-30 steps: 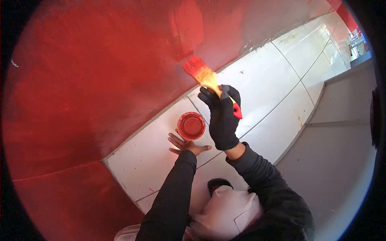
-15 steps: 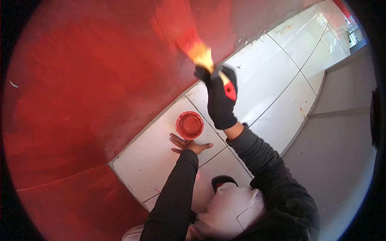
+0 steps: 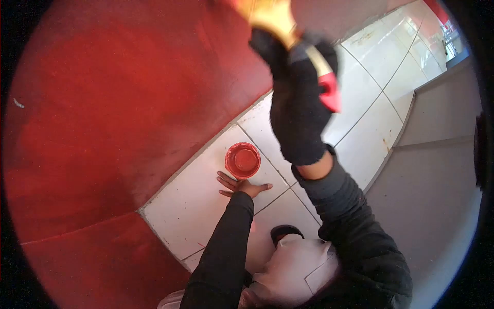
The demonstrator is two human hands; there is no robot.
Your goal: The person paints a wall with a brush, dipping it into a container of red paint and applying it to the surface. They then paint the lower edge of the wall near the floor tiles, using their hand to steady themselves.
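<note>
Black-gloved, my right hand (image 3: pixel 303 92) is closed round a paintbrush (image 3: pixel 274 19) with a yellow and red handle. The brush is raised against the wall, its bristles partly cut off by the top edge and blurred. My bare left hand (image 3: pixel 244 188) lies on the white tiles with its fingers spread. Just beyond it stands a round red paint container (image 3: pixel 243 160), its inside coated in red; hand and container look to be touching or nearly so. The wall (image 3: pixel 118 113) carries uneven red paint.
White floor tiles (image 3: pixel 355 118) run along the wall's foot to the upper right. A grey surface (image 3: pixel 427 190) borders them on the right. My shoe (image 3: pixel 286 232) and light trousers (image 3: pixel 293 262) are at the bottom. The wall turns a corner at lower left.
My right hand and the paintbrush have moved up and to the right, and look larger. My left hand and the paint container have stayed put.
</note>
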